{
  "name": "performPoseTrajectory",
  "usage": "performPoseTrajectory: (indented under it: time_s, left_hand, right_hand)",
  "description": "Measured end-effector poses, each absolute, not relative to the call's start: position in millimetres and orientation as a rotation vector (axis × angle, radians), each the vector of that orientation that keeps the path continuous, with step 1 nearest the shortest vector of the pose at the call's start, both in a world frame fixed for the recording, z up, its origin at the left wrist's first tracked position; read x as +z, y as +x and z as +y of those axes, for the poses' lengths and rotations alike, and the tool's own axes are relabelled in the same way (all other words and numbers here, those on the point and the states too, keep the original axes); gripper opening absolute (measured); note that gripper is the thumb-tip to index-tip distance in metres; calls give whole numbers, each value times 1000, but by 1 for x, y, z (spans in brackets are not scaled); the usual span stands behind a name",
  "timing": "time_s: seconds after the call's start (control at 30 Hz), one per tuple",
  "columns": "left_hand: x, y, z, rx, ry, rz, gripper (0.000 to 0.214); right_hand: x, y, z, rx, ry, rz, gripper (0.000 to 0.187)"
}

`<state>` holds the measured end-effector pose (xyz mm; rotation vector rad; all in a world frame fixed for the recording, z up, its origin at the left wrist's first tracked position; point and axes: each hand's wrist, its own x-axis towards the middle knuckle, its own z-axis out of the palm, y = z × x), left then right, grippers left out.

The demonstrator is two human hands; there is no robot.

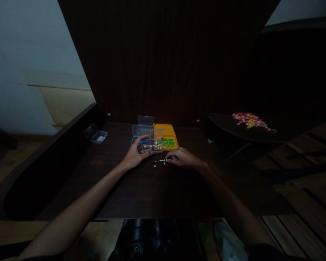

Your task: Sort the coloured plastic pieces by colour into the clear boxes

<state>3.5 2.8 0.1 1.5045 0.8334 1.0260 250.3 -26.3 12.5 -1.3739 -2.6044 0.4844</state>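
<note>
My left hand [137,154] is closed on the edge of a clear plastic box [160,150] that holds several small pale pieces. Thumb and fingers grip its left side. Just in front of the box, small pale pieces [154,165] lie loose on the dark tabletop. My right hand [182,158] is at their right, its fingertips pinched together low over the table. Pale bits show at these fingertips, but what is between them is too small to make out. Behind the box is a yellow tray [174,131] with many small green pieces [167,142] in it.
More clear boxes with raised lids [146,120] stand behind my left hand. A small open clear case [100,137] is at the left of the dark desk [119,195]. Colourful beads [251,120] are heaped on a side shelf at right. A dark upright panel [163,61] rises behind.
</note>
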Motion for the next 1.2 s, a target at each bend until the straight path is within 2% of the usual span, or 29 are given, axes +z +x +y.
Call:
performPoseTrajectory:
  time_s: [0.3,0.57,1.2]
  left_hand:
    - [1,4,3,1028,1529,846,66]
    - [-1,3,5,1028,1534,849,67]
    - [1,3,3,1029,1522,836,66]
  right_hand:
    - [9,248,-26,425,-1391,-2588,17]
    - [11,246,-28,435,-1410,-2609,24]
    - [5,246,-27,443,-1370,-2585,18]
